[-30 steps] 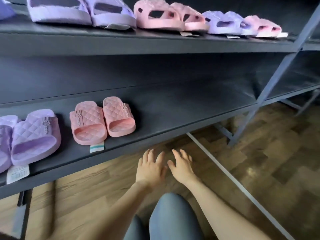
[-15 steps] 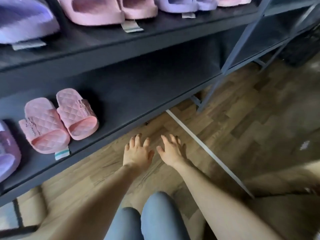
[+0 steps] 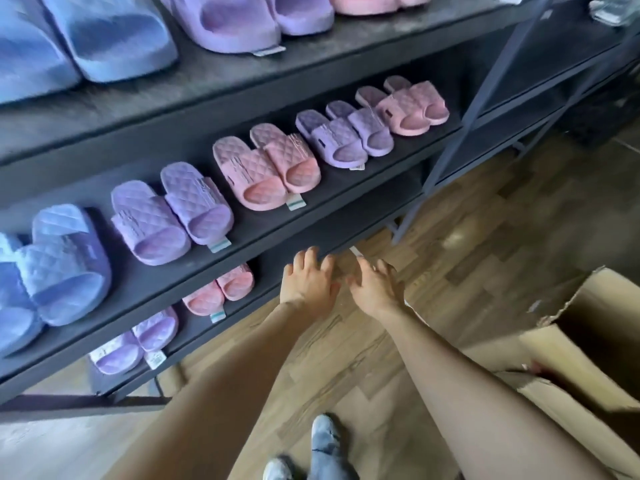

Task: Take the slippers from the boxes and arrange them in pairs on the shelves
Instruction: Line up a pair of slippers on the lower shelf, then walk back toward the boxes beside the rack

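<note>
My left hand (image 3: pixel 308 280) and my right hand (image 3: pixel 375 287) hang side by side in front of the dark shelves, fingers spread and holding nothing. Quilted slippers stand in pairs on the middle shelf (image 3: pixel 346 199): a blue pair (image 3: pixel 59 265), a lilac pair (image 3: pixel 173 213), a pink pair (image 3: pixel 266 164), a purple pair (image 3: pixel 346 133) and another pink pair (image 3: pixel 408 103). The bottom shelf holds a pink pair (image 3: pixel 218 289) and a lilac pair (image 3: pixel 135 344). An open cardboard box (image 3: pixel 571 348) stands at my right; its contents are hidden.
The top shelf (image 3: pixel 242 71) carries larger blue, lilac and pink slippers. A grey metal upright (image 3: pixel 460 133) ends this shelf unit, with another unit beyond it. Wooden floor lies below my hands. My jeans-clad leg (image 3: pixel 325 445) shows at the bottom.
The view has risen and pulled back, so the middle shelf and the cardboard box have come into sight. Both hands stay empty, close together, and lifted away from the floor.
</note>
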